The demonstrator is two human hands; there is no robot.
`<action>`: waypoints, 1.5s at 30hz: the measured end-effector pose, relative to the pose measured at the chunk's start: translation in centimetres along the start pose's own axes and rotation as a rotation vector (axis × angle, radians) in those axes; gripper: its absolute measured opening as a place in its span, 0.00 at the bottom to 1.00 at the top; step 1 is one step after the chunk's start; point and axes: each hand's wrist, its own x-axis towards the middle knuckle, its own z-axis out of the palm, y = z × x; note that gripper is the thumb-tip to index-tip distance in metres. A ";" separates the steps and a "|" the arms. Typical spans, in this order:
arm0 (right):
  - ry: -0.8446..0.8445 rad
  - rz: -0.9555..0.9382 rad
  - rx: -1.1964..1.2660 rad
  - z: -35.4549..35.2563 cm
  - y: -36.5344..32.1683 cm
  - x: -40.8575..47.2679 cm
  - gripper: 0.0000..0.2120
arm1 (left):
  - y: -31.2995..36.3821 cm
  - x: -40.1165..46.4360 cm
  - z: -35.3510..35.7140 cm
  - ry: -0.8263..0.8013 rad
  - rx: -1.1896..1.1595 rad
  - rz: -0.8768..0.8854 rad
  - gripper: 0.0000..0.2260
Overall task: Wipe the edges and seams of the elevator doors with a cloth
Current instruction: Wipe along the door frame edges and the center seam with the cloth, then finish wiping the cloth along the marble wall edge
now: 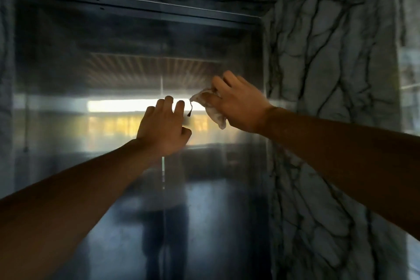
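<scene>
Right hand (238,104) grips the bunched cloth (210,107) against the elevator doors (91,120), right of the centre seam (161,85). Left hand (164,129) open, empty, over the seam. Cloth looks light, limp; best held wadded in the palm.

Both bare arms are reaching forward and up. The left hand (164,127) is spreading its fingers (168,100) upward with the palm facing away and the thumb tucked to the side. The right hand (238,102) is sitting higher, curling its fingers (219,84) and squeezing something pale
</scene>
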 end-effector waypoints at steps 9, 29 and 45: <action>-0.197 -0.124 -0.272 -5.2 6.5 -13.7 0.19 | 17.4 2.0 0.5 0.029 -0.400 0.175 0.25; -0.581 -0.139 -0.029 -13.6 10.6 -50.3 0.25 | 50.0 -11.8 -7.3 -0.132 -0.528 0.318 0.21; -0.798 -0.096 0.541 -1.4 -11.6 -81.2 0.22 | 67.2 -42.1 11.1 -0.741 -0.612 0.514 0.20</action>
